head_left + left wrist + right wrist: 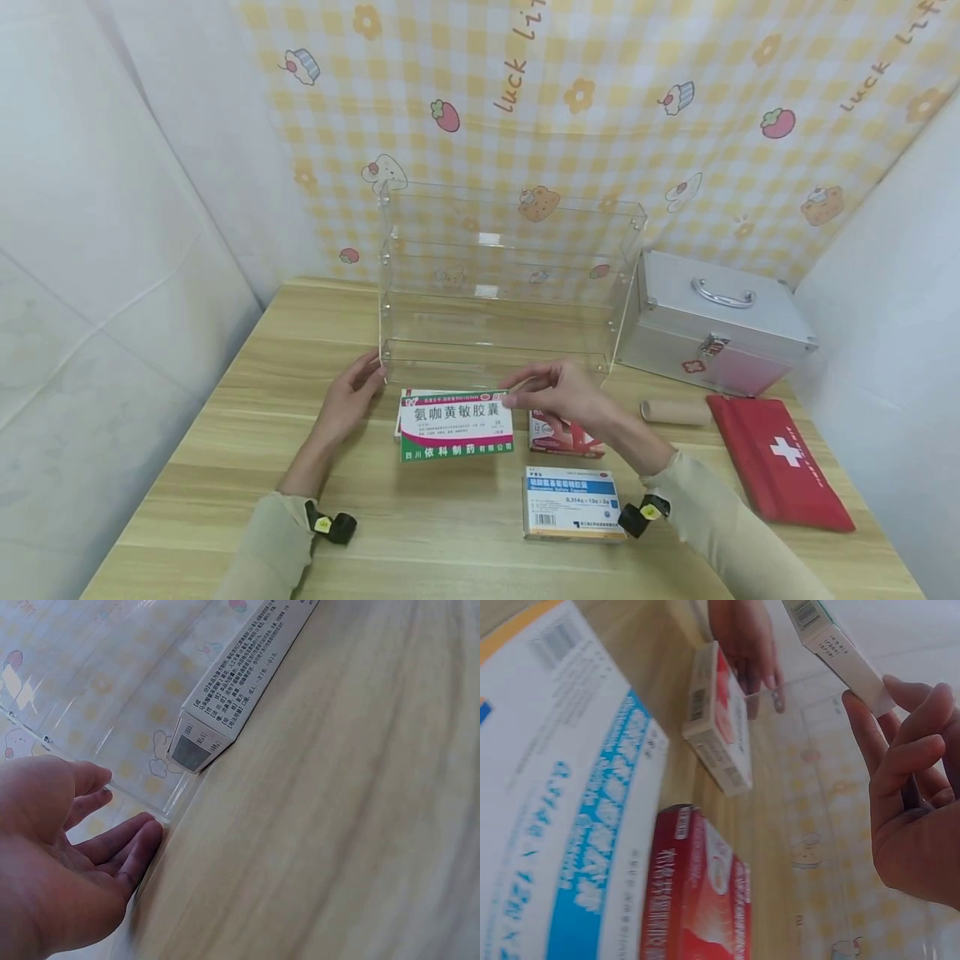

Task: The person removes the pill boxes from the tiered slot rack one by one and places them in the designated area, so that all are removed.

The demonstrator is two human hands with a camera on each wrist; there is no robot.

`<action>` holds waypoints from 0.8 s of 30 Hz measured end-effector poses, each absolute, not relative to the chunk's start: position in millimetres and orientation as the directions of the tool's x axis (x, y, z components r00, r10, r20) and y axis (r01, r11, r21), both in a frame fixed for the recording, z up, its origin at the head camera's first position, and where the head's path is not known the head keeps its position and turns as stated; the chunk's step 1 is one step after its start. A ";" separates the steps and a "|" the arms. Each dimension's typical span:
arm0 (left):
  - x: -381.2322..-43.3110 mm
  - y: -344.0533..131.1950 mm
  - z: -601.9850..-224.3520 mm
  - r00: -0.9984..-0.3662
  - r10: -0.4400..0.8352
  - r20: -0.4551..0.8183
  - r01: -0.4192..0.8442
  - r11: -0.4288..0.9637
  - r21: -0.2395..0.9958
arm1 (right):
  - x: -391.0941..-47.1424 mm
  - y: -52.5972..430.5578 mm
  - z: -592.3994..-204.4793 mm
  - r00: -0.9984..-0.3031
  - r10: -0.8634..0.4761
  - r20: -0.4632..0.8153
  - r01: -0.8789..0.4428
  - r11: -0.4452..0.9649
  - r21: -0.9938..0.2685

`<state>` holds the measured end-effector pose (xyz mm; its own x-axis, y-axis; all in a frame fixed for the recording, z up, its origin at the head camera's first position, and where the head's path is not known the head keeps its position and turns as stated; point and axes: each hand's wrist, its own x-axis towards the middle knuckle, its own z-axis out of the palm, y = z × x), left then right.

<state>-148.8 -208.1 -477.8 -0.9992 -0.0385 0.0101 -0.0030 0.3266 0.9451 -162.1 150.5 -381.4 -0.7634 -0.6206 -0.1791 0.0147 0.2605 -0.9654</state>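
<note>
My right hand (558, 392) pinches the upper right corner of a green, white and magenta capsule box (457, 425), raised above the table with its front facing me. My left hand (348, 404) touches the lower left side of a clear acrylic tiered rack (495, 354), fingers loosely bent at its corner in the left wrist view. Behind the raised box, mostly hidden, is a white-and-red medicine box (720, 720) on the table. A red medicine box (562, 437) lies below my right hand. Nearer me is a blue-and-white capsule box (572, 504).
A silver metal case (712, 325) with a handle stands right of the rack. A brown cardboard-coloured tube (675, 412) and a red first-aid pouch (780, 462) with a white cross lie in front of it. A yellow checked cloth (465, 50) hangs behind.
</note>
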 end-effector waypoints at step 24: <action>-148.6 -206.9 -477.4 -0.999 -0.051 -0.005 -0.022 0.345 0.938 | -132.8 144.7 -425.7 -0.693 -0.650 -0.311 0.007 0.425 -0.905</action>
